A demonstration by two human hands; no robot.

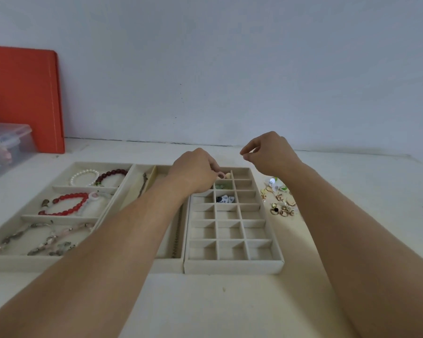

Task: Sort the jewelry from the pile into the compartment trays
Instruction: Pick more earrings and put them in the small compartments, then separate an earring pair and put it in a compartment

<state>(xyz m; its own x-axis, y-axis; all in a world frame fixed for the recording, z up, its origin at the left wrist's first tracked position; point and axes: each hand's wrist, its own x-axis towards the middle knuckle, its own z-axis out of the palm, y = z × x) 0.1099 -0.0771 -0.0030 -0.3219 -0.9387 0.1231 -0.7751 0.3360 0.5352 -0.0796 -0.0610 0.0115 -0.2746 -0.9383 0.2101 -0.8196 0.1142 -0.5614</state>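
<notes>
A small pale pink ring (221, 176) sits pinched at the curled fingertips of the left hand (194, 173), over the far cells of the beige velvet grid tray (232, 265). The right hand (269, 152) hovers above, thumb and forefinger pressed together; what they hold, I cannot tell. Gold earrings in a loose pile (279, 200) lie on the white worktop (205, 303) just right of the tray. A red bead bracelet (66, 203) rests in the left tray.

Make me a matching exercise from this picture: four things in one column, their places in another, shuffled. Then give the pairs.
1. pearl bracelet
2. loose earrings
3. orange board
4. grid tray

A. leaning on the wall, far left
B. on the bare table, right of the trays
C. far compartment of the left tray, beside a dark red bracelet
D. rightmost of the trays

Pairs: 1-C, 2-B, 3-A, 4-D
</notes>
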